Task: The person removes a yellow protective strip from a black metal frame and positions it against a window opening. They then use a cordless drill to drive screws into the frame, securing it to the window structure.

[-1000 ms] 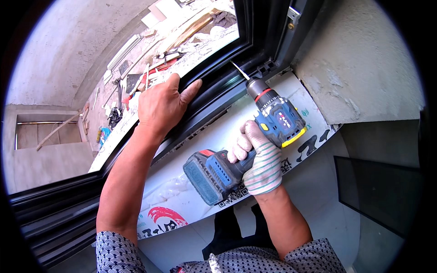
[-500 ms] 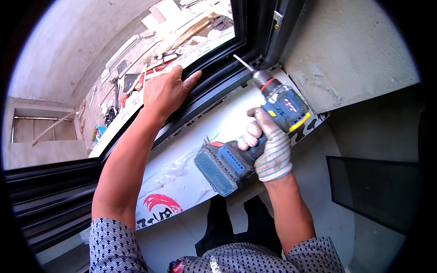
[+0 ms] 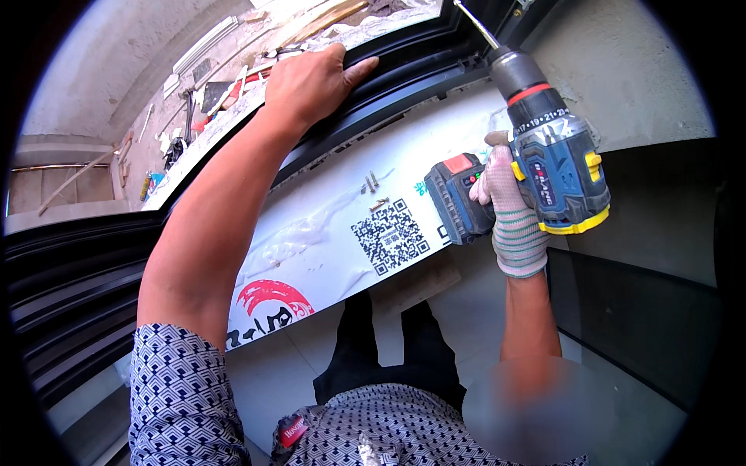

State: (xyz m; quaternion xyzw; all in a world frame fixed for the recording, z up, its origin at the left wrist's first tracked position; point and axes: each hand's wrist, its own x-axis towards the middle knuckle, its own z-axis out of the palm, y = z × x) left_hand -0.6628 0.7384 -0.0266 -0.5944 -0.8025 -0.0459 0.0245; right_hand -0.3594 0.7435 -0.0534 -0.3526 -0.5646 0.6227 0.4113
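Observation:
My right hand point(image 3: 509, 213), in a striped work glove, is closed around the handle of a blue and black cordless drill point(image 3: 553, 167) with yellow trim. Its long bit point(image 3: 475, 23) points up and left toward the corner of a black window frame point(image 3: 404, 78). The drill's battery pack point(image 3: 460, 200) is over the white sill board. Bare, my left hand point(image 3: 309, 84) grips the lower rail of that frame, its thumb along the inner side and its other fingers mostly hidden beyond the edge. Several small metal fasteners point(image 3: 371, 184) lie on the board.
The white film-covered sill board point(image 3: 326, 202) carries printed marks and loose clear plastic point(image 3: 291, 241). A concrete wall point(image 3: 629, 85) stands at right, with a dark mesh panel point(image 3: 622, 318) below it. Outside the window, boards and rubble point(image 3: 233, 93) cover the ground.
My right hand has raised the drill and moved it right, uncovering the fasteners on the board. My left hand keeps its grip on the frame while the view has shifted.

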